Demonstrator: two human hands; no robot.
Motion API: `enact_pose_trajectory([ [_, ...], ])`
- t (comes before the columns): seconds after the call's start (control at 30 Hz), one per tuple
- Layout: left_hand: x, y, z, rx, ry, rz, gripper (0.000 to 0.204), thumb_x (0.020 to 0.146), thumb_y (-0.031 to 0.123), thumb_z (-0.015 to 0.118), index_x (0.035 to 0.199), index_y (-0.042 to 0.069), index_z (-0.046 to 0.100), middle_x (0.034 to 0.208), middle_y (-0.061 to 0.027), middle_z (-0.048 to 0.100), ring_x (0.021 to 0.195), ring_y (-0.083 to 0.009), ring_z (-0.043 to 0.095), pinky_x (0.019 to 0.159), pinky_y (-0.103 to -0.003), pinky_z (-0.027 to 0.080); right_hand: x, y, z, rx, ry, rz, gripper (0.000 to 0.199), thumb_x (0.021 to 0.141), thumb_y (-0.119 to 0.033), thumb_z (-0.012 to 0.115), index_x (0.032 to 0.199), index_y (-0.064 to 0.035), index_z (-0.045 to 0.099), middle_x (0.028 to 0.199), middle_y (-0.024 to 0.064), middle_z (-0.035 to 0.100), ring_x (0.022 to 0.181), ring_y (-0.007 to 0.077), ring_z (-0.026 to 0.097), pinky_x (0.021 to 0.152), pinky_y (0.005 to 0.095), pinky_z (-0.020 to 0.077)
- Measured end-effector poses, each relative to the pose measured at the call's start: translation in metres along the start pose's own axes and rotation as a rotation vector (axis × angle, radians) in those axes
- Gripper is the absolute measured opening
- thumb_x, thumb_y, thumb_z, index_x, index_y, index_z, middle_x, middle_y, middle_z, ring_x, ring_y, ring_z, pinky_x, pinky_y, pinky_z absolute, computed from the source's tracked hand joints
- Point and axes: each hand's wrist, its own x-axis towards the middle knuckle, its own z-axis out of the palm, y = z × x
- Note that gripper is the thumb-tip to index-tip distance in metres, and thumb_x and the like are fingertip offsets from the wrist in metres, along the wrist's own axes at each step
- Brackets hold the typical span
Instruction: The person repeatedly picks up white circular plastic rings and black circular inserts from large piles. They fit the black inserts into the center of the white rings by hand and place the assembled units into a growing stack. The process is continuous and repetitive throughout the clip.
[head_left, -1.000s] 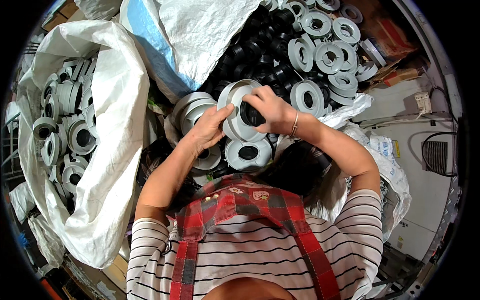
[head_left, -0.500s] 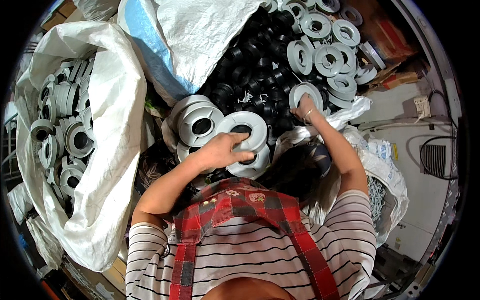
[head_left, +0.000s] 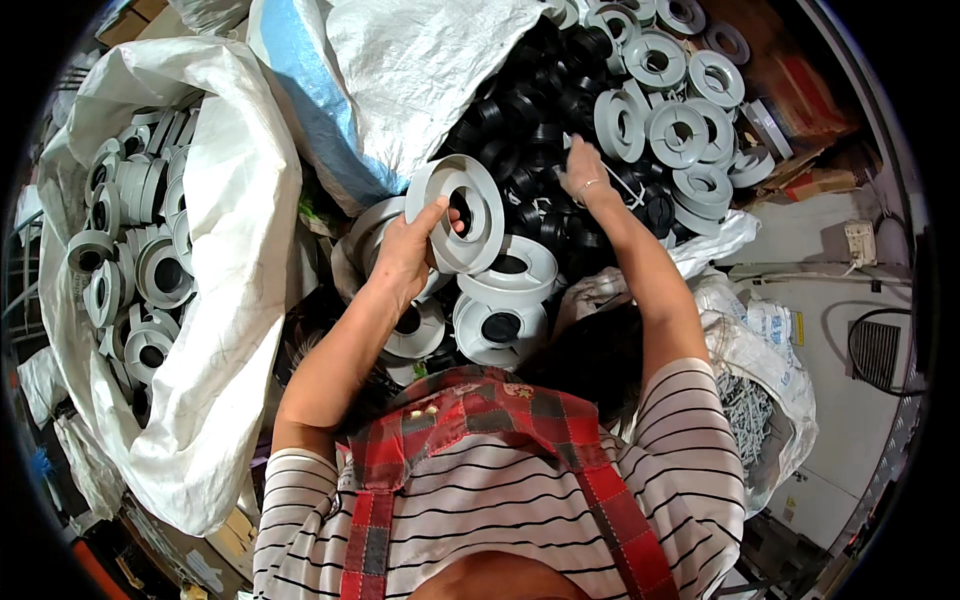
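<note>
My left hand (head_left: 408, 245) grips a light grey plastic flanged ring (head_left: 482, 215), thumb on its face and fingertips through the centre hole. The ring is tilted up above a small stack. Just below it lies another grey flanged ring (head_left: 535, 268), and nearer to me one with a dark centre (head_left: 500, 345). My right hand (head_left: 585, 172) reaches over a heap of black ring-shaped parts (head_left: 525, 185), its fingers bent down. A small white piece (head_left: 568, 140) shows at its fingertips; blur hides whether the fingers hold it.
To the left stands a white woven sack (head_left: 225, 400) with grey rings inside. A white and blue sack (head_left: 400, 80) lies behind the heap. More grey rings (head_left: 677, 135) are piled at far right. A bag (head_left: 790, 430) of grey screw-like pieces stands near a light cabinet (head_left: 850, 430).
My left hand went from resting on a grey ring to holding one up. My right hand let go of a grey ring and moved left and away over the black parts.
</note>
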Motion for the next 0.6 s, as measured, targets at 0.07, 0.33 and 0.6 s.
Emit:
enact_pose_trajectory([
  [0.07, 0.0, 0.002, -0.002, 0.01, 0.034, 0.008, 0.037, 0.086, 0.026, 0.065, 0.11, 0.0, 0.053, 0.093, -0.0081, 0.062, 0.085, -0.0179, 0.063, 0.072, -0.035, 0.055, 0.007, -0.005, 0.002, -0.06, 0.013, -0.027, 0.038, 0.075, -0.012, 0.065, 0.108, 0.0002, 0.052, 0.108, 0.0201, 0.055, 0.105, 0.0352, 0.051, 0.086, 0.0424, 0.0471],
  [0.33, -0.007, 0.003, 0.019, -0.151, -0.059, -0.074, 0.047, 0.089, 0.031, 0.062, 0.118, -0.003, 0.048, 0.102, -0.0098, 0.059, 0.093, -0.0183, 0.061, 0.082, -0.037, 0.052, -0.049, -0.072, -0.078, 0.448, 0.111, -0.315, 0.016, 0.083, -0.017, 0.051, 0.08, -0.0013, 0.055, 0.082, 0.0181, 0.057, 0.081, 0.0363, 0.055, 0.073, 0.0449, 0.0463],
  [0.6, -0.017, -0.003, 0.012, -0.098, -0.225, -0.017, 0.055, 0.092, 0.038, 0.057, 0.125, -0.005, 0.045, 0.116, -0.0141, 0.057, 0.101, -0.0226, 0.06, 0.088, -0.038, 0.05, -0.099, -0.114, -0.119, 0.377, -0.318, -0.488, 0.064, 0.072, -0.049, 0.07, 0.104, 0.0049, 0.057, 0.102, 0.0266, 0.055, 0.097, 0.0395, 0.054, 0.084, 0.0423, 0.0457],
])
